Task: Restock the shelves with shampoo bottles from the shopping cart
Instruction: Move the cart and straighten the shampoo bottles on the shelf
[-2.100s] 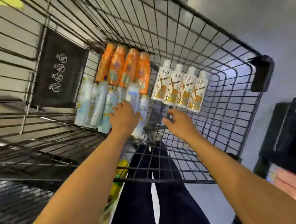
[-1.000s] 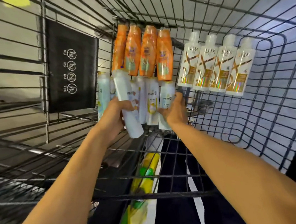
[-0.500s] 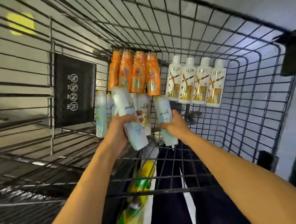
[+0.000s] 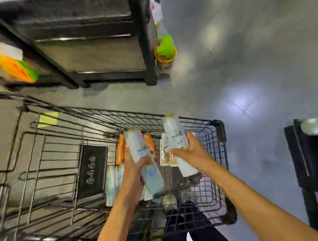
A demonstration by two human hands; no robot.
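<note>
- The grey floor (image 4: pixel 243 50) fills the upper right and shines with patches of light.
- A dark shelving unit (image 4: pixel 142 46) stands at the upper left, just beyond the cart; it is blurred, and something orange and green lies on its left side.
- The wire shopping cart (image 4: pixel 116 113) sits below it, its basket open to the camera.
- The left hand (image 4: pixel 133 172) is curled round the lower half of a pale shampoo bottle (image 4: pixel 141 151), held above the basket with its cap end pointing away from the person.
- The right hand (image 4: pixel 191 152) grips a second pale bottle (image 4: pixel 174 134) round its middle, raised to about the cart's far rim and tilted, with a yellowish cap on top.
- More pale bottles (image 4: pixel 113 182) lie in the basket under the left forearm.
- Orange bottles (image 4: pixel 120 150) lie behind the left-hand bottle, and white bottles (image 4: pixel 165 153) show between the two hands.
- A black placard (image 4: pixel 93 171) with white symbols hangs on the cart's wire panel.
- A green and yellow bucket (image 4: pixel 166 49) stands beside the shelving post.
</note>
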